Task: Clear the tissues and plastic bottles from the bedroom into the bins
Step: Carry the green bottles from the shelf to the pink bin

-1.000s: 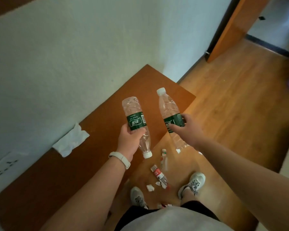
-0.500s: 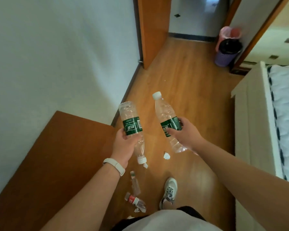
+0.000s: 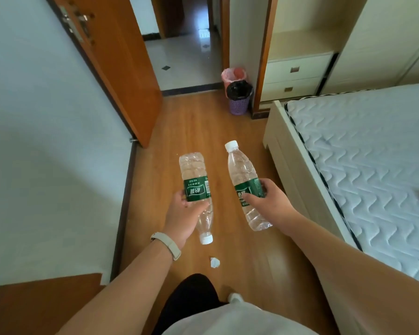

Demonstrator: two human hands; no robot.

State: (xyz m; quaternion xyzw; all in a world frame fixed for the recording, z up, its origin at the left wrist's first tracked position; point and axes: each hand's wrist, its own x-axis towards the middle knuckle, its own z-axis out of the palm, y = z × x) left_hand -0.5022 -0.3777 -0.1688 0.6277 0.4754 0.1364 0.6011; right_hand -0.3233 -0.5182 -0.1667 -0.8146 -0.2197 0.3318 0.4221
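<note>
The left hand (image 3: 182,211) is closed around a plastic bottle, the left bottle (image 3: 195,180), at its green label. This bottle is upside down, with the white cap pointing to the floor (image 3: 203,131). The right hand (image 3: 270,204) grips the right bottle (image 3: 243,175) in the same way, thumb over the label, but here the cap points up and away. Both bottles are in the middle of the frame, held in the air and apart from each other. They look empty, though the clear plastic makes this hard to be sure of.

The two bins stand in the upper middle of the frame, beside the doorway: a purple bin (image 3: 239,102) with a black bag, and a pink bin (image 3: 234,74) just behind it. One crumpled tissue (image 3: 214,262) lies on the floor in the lower middle, near the person's feet.

The step in hand seems to be carrying the bottles to the bins. To do it well, walk straight along the strip of floor between the door (image 3: 121,81) and the bed (image 3: 361,153), and keep the grip on the labels light, because such thin plastic dents easily. Bring each bottle right over the mouth of a bin before letting go, one after the other. Which bin is meant for bottles I cannot tell. With both hands full, the tissue must wait for the next trip.
</note>
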